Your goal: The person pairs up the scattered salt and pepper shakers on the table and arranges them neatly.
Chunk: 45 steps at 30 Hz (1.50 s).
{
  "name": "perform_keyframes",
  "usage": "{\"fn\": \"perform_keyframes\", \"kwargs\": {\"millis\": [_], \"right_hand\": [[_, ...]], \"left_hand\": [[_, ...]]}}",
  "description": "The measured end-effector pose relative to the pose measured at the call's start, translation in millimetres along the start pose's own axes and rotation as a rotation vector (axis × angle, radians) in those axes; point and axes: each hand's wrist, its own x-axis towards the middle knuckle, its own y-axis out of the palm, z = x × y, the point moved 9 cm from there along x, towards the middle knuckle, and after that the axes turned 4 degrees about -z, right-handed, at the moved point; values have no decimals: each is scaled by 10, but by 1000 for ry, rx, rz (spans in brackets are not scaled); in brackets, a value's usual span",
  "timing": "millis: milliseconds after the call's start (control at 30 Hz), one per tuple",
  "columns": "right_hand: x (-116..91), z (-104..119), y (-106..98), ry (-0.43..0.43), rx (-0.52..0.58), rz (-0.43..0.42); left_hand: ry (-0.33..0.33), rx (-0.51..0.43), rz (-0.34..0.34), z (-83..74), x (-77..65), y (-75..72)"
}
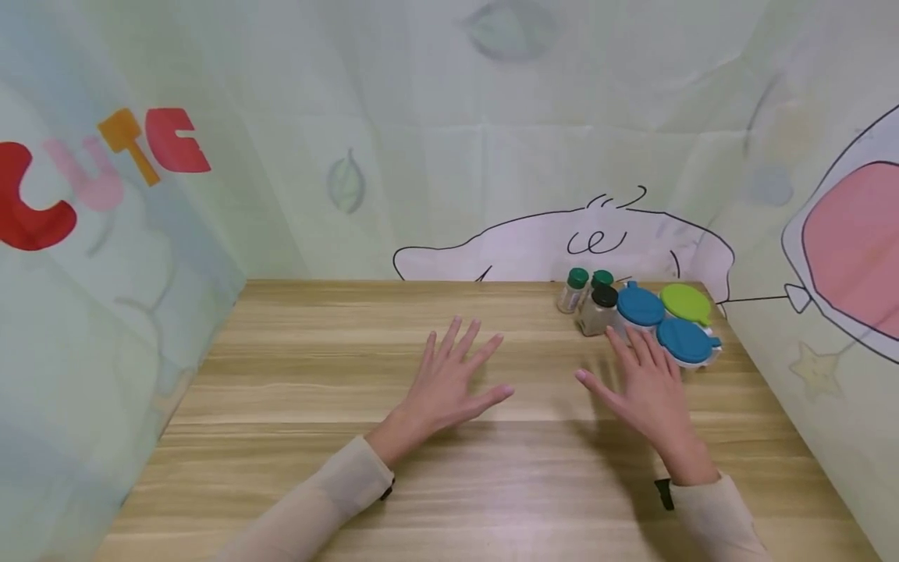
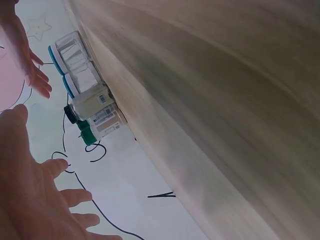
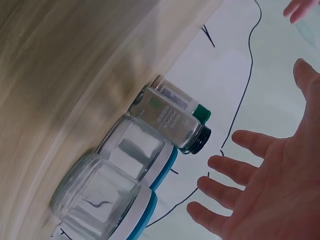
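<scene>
My left hand [image 1: 449, 382] is spread over the middle of the wooden table, holding nothing. The right hand [image 1: 649, 390], fingers also spread, hovers in front of the containers at the back right, its fingertips overlapping them in the head view. Nearest to it are two clear jars with blue lids [image 1: 684, 341], and a spice bottle with a black cap [image 1: 598, 311] beside them. A green-capped bottle [image 1: 573, 290] stands left of that one, with another green cap [image 1: 602, 278] just behind. At the corner sits a container with a lime-green lid [image 1: 685, 304].
The wood-grain table [image 1: 295, 375] meets a printed cloth wall [image 1: 281, 156] at the back and on both sides. A balloon drawing [image 1: 864, 242] marks the right cloth, close to the jars. Beige sleeves [image 1: 344, 484] cover both forearms.
</scene>
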Motion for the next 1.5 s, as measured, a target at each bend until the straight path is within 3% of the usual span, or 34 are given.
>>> {"fn": "perform_keyframes", "kwargs": {"millis": [300,900,1500], "right_hand": [[-42,-183,-64,63,18,22],[35,-437,-235,76,28,-20],[174,-585,-216,110,5,-41]], "left_hand": [[4,-12,30,-169,34,94],[64,34,55,-458,302,173],[32,14,21,-461,326,182]]}}
